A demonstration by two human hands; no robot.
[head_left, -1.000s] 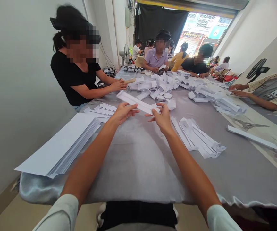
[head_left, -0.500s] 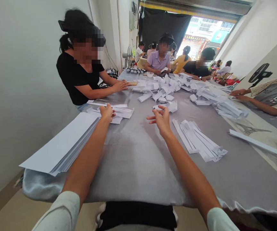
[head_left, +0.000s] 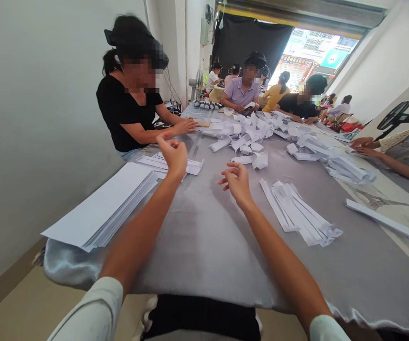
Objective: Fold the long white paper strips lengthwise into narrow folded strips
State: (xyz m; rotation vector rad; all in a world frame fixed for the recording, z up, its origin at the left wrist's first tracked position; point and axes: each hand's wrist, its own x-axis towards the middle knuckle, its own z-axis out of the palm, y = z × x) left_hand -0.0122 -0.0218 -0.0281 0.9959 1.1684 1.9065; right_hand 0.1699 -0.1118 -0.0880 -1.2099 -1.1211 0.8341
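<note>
My left hand (head_left: 175,155) is raised over the table with its fingers partly bent and apart, and I see nothing in it. Below it lie loose white paper strips (head_left: 194,166). A neat stack of long white paper sheets (head_left: 105,201) lies to its left, along the table's edge. My right hand (head_left: 239,183) hovers over the grey cloth, fingers loosely spread and holding nothing visible. To its right is a bunch of narrow folded paper strips (head_left: 298,213). Just beyond it are a few folded paper pieces (head_left: 259,160).
A large heap of folded white paper (head_left: 250,128) covers the table's far middle. More folded strips (head_left: 346,166) lie at right, near a single long strip (head_left: 385,220). A co-worker in black (head_left: 133,104) sits at left; others sit around the grey-covered table (head_left: 204,251).
My left hand has lifted and moved right, away from the loose strips by the stack. My right hand stays in nearly the same place, its fingers slightly more bent. The view has shifted slightly.
</note>
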